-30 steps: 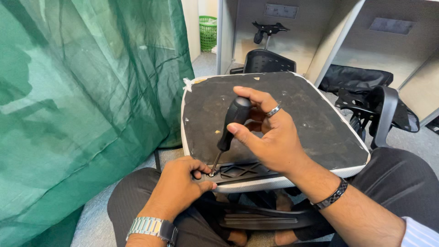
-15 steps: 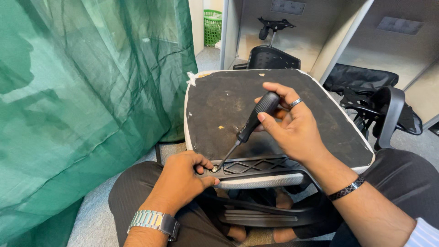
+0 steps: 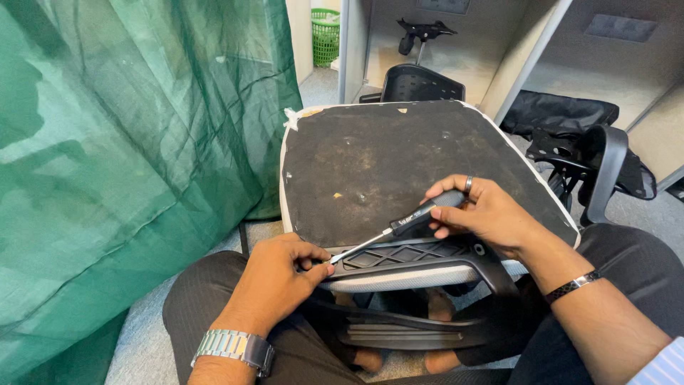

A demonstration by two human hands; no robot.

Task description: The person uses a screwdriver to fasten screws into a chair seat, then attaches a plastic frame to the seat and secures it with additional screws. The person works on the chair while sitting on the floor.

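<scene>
- Screwdriver (image 3: 417,222): right hand (image 3: 484,214) grips its handle, tip low at the bracket (image 3: 406,258).
- Left hand (image 3: 274,274) pinches the tip end against the upturned seat (image 3: 399,164).

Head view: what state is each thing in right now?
Screwdriver: gripped, lying at a low slant, tip at the bracket.
Right hand: closed on the handle.
Left hand: fingers pinched at the tip.
Seat pan: upside down on the lap.
Black bracket: on the seat's near edge.
</scene>
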